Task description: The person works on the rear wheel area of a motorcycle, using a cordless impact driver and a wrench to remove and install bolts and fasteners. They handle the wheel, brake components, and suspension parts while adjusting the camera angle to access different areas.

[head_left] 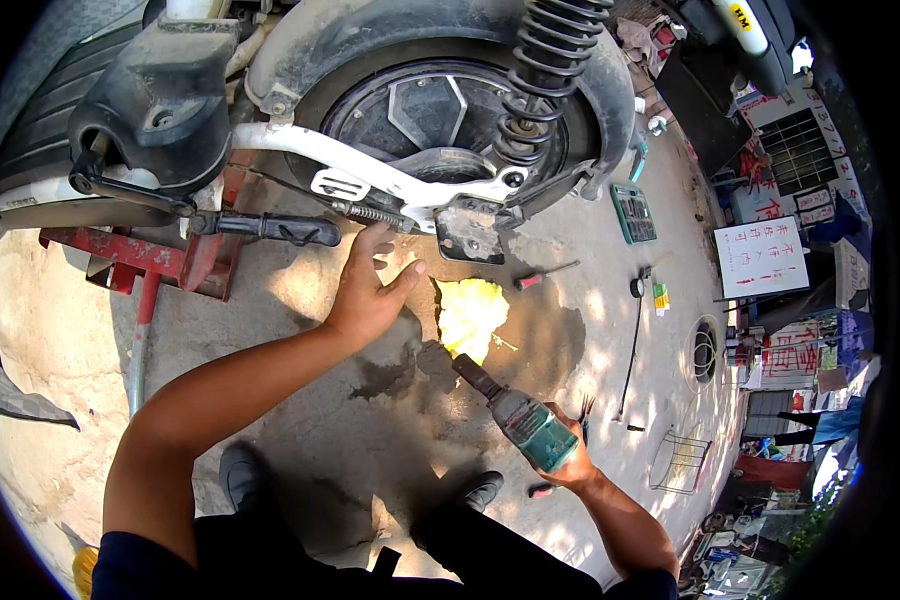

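My left hand (365,298) reaches up under the white swingarm (350,160) of a scooter's rear wheel (435,110). Its thumb stands apart and its fingertips are at a thin rod with a spring (370,215); whether they touch it is unclear. My right hand (573,460) is closed round a teal and grey impact wrench (530,425), whose dark socket end points up and left, away from the wheel. Between the hands, a crumpled bright yellow piece (470,315), overexposed by sunlight, lies on the wet-stained ground. A metal bracket (470,235) hangs beside the rod.
A red steel stand (150,265) and black footpeg (270,228) are at the left. A coil shock absorber (540,80) rises above the wheel. On the ground at right lie a red-handled screwdriver (532,281), a green tool case (634,213), a long rod (631,350) and a wire rack (681,460).
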A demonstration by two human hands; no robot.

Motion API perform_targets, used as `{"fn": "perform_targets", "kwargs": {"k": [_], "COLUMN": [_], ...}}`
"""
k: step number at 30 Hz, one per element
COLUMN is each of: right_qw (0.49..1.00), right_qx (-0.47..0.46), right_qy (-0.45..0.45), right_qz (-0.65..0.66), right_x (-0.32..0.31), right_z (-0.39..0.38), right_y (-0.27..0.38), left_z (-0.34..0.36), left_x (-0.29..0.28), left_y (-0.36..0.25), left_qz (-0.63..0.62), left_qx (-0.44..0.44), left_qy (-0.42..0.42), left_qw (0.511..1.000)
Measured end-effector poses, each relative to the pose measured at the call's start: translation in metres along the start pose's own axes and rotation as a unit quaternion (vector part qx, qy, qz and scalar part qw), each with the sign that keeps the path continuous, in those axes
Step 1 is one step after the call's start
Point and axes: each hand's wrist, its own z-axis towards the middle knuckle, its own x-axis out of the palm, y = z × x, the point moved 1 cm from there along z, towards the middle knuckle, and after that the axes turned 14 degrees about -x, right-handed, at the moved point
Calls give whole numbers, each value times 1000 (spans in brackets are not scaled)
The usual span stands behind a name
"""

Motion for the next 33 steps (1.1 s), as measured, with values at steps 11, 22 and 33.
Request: {"fn": "perform_targets", "kwargs": {"k": [11, 22, 33], "right_qw": [924, 842, 803], "right_qx": [369, 516, 494], "right_qy": [-79, 113, 322], "right_qz": [63, 114, 93], "right_x": [-6, -103, -257], "right_z": [-148, -246, -225], "right_y": [-66, 15, 66], "left_z": [-75, -92, 102], "left_x": [-93, -77, -15], "left_y": [-114, -427, -535], "left_qz": [314, 406, 334], "left_qx": [-196, -80, 10], "left_qy": [223, 60, -90], "left_qw": [902, 908, 938]}}
